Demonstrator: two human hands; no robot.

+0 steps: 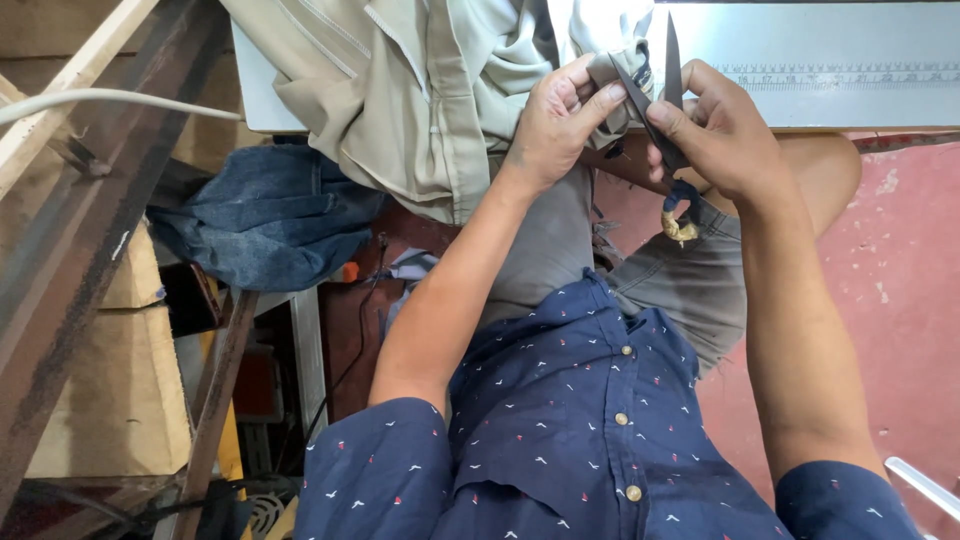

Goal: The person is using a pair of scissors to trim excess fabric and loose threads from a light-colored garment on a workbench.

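Observation:
My left hand pinches a fold of a beige garment that hangs off the edge of a pale sewing table. My right hand grips a pair of dark thread snips, blades apart and pointing up, their tips right at the pinched fabric. A blue and tan cord loop dangles from the snips' handle below my right hand. Both hands are close together over my lap, above my grey shorts.
A folded piece of dark denim lies on a shelf at the left. Wooden beams and a white cable cross the far left. Cardboard boxes stand below. The red floor shows at the right.

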